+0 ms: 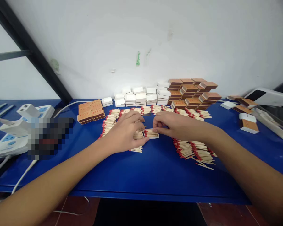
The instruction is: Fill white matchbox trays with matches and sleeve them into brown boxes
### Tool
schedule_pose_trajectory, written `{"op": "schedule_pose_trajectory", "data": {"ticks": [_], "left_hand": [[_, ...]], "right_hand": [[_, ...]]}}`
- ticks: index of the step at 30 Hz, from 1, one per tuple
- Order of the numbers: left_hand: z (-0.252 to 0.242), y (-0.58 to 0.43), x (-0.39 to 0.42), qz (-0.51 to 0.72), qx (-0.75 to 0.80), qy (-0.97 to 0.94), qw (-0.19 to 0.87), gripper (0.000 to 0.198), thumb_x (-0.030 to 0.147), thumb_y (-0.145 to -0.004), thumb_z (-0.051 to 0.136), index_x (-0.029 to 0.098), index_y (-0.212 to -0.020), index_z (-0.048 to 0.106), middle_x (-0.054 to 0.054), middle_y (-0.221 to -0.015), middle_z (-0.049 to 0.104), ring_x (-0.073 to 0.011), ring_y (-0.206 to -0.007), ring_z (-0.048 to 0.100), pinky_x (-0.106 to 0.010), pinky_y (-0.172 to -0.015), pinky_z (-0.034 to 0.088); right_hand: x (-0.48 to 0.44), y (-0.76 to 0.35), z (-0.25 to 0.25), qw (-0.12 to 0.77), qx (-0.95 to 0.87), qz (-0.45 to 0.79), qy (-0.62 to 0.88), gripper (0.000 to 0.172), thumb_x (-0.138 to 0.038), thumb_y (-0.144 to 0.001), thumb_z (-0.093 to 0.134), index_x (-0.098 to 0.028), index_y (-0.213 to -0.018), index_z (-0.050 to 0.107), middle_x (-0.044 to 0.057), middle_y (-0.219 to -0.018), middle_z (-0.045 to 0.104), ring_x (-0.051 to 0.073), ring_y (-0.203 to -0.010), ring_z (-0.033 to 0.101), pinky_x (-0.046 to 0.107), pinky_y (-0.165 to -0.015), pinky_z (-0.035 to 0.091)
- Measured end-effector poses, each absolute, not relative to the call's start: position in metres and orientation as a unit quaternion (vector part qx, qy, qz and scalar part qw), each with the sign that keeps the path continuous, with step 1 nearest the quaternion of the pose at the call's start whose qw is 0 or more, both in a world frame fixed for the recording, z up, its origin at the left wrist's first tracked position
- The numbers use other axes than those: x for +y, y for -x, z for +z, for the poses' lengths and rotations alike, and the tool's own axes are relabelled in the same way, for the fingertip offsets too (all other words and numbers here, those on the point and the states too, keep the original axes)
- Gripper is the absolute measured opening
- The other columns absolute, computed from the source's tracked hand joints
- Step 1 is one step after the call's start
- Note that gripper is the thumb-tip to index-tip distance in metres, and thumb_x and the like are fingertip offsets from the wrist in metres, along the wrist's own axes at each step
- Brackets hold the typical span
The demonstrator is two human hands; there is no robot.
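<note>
A small white matchbox tray (pixel 157 137) filled with red-tipped matches (pixel 151 133) lies between my two hands, just above the blue table. From the left, my left hand (pixel 128 130) curls around the tray's near and far sides, thumb at the front. More matches show under its palm, beside a white edge. At the tray's right end my right hand (pixel 171 124) is closed, thumb and fingertips pinched at the matches. Rows of loose matches (pixel 109 122) surround the hands on the left and back, with more piles (pixel 185 149) under and beside the right forearm.
White trays (pixel 141 97) are stacked along the wall, next to piled brown matchboxes (pixel 190 91). A block of matchboxes (pixel 91 111) sits left. Power strips (pixel 8 141) and cables occupy the far left. At right lie a white earphone case (pixel 247 117) and a white device (pixel 269 96).
</note>
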State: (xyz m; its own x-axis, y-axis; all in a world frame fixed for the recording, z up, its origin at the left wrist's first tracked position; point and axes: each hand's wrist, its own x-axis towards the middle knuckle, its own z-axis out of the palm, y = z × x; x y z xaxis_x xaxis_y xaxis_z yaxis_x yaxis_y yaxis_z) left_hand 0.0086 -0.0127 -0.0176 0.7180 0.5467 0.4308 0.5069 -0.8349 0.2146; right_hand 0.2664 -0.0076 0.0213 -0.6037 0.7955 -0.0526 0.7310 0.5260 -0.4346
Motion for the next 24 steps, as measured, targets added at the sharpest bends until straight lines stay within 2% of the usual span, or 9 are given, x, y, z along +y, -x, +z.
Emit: {"op": "schedule_pose_trajectory", "data": {"ticks": [6, 14, 18, 21, 24], "left_hand": [[-0.017, -0.009, -0.012, 0.245, 0.279, -0.928, 0.028, 0.02, 0.039, -0.098, 0.078, 0.019, -0.099, 0.078, -0.013, -0.129, 0.076, -0.0355, -0.132, 0.063, -0.057, -0.116, 0.05], [-0.018, -0.009, -0.012, 0.253, 0.276, -0.927, 0.027, 0.021, 0.039, -0.097, 0.079, 0.018, -0.1, 0.078, -0.013, -0.127, 0.076, -0.035, -0.132, 0.064, -0.055, -0.115, 0.052], [-0.019, -0.009, -0.011, 0.251, 0.272, -0.929, 0.022, 0.021, 0.038, -0.097, 0.079, 0.017, -0.098, 0.079, -0.013, -0.127, 0.076, -0.0354, -0.131, 0.064, -0.057, -0.115, 0.051], [-0.02, -0.008, -0.011, 0.254, 0.275, -0.927, 0.028, 0.022, 0.039, -0.097, 0.08, 0.017, -0.101, 0.079, -0.013, -0.128, 0.076, -0.0355, -0.133, 0.063, -0.058, -0.115, 0.051], [-0.021, -0.007, -0.011, 0.255, 0.278, -0.925, 0.032, 0.023, 0.039, -0.097, 0.08, 0.017, -0.103, 0.078, -0.013, -0.128, 0.076, -0.0356, -0.134, 0.063, -0.058, -0.115, 0.051]], "right_hand": [[-0.007, -0.264, 0.02, 0.059, -0.851, 0.223, 0.472, 0.022, -0.044, -0.1, 0.064, -0.024, -0.092, 0.067, 0.007, -0.093, 0.07, 0.022, -0.078, 0.058, 0.036, -0.067, 0.038], [-0.006, -0.262, 0.015, 0.065, -0.858, 0.222, 0.458, 0.017, -0.037, -0.099, 0.063, -0.024, -0.09, 0.068, 0.005, -0.087, 0.069, 0.02, -0.074, 0.057, 0.035, -0.065, 0.038], [-0.002, -0.264, 0.014, 0.095, -0.859, 0.224, 0.451, 0.022, -0.042, -0.1, 0.064, -0.024, -0.09, 0.07, 0.004, -0.084, 0.069, 0.019, -0.072, 0.057, 0.034, -0.064, 0.038], [0.012, -0.273, 0.009, 0.15, -0.854, 0.161, 0.472, 0.023, -0.04, -0.103, 0.062, -0.023, -0.089, 0.071, 0.006, -0.084, 0.071, 0.021, -0.076, 0.059, 0.035, -0.068, 0.041], [0.03, -0.285, -0.001, 0.183, -0.844, 0.042, 0.502, 0.016, -0.025, -0.099, 0.063, -0.021, -0.088, 0.074, 0.009, -0.09, 0.073, 0.025, -0.087, 0.063, 0.037, -0.076, 0.044]]}}
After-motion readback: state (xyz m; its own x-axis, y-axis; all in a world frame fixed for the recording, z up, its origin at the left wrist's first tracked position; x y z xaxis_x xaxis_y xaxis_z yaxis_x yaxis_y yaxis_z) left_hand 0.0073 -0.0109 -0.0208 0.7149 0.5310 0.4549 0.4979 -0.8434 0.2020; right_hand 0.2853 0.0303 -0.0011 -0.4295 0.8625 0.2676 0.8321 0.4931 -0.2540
